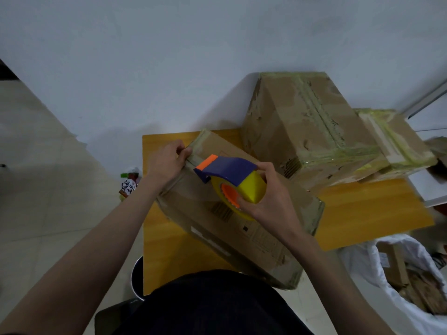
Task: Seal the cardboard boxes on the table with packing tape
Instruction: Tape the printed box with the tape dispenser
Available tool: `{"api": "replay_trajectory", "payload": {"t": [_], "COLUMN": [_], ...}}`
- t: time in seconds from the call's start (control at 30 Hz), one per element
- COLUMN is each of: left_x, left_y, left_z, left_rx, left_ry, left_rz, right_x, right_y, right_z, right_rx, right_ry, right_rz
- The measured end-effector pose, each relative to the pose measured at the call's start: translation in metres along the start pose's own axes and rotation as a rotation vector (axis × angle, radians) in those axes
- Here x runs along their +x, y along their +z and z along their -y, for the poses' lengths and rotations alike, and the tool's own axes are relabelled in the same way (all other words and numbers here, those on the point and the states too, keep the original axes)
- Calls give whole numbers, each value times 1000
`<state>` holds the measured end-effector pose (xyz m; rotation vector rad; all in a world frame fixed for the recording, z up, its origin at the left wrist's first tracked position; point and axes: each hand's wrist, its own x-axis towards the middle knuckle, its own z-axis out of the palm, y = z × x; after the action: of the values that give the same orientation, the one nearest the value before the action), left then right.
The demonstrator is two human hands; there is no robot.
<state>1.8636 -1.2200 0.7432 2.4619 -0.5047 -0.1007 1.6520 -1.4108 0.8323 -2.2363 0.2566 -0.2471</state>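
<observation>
A long cardboard box (263, 228) lies slanted across the yellow table (367, 213) in front of me. My right hand (268, 197) grips a tape dispenser (232, 180) with a purple body, orange tip and yellow tape roll, held just above the box's top. My left hand (167, 160) presses on the far left corner of the box, fingers pinched on the tape end (193, 151) at the edge. Two other boxes (307, 122) (396, 141), criss-crossed with yellowish tape, stand at the back right.
A white bag (396, 286) with cardboard scraps sits on the floor at right. A bottle with a printed label (128, 184) stands on the floor left of the table. A round dark bin (136, 276) is below the table's left edge. The wall is close behind.
</observation>
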Motion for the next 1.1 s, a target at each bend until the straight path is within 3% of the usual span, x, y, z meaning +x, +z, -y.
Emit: {"api": "replay_trajectory", "payload": {"t": [0.37, 0.53, 0.63, 0.8, 1.1], "left_x": [8, 2, -16, -42, -51], "left_y": [5, -8, -19, -14, 0], "left_z": [-2, -4, -5, 7, 1], "left_rx": [-1, -177, -28, 265, 536], "left_ry": [28, 125, 248, 386, 400], "left_rz": [10, -119, -75, 238, 221], "right_x": [-28, -20, -19, -17, -13], "right_y": [-56, -53, -56, -60, -52], "right_z": [-27, -16, -14, -13, -8], "right_rx": [14, 22, 29, 39, 40], "right_ry": [56, 22, 27, 21, 16], "right_rz": [-4, -21, -21, -14, 22]}}
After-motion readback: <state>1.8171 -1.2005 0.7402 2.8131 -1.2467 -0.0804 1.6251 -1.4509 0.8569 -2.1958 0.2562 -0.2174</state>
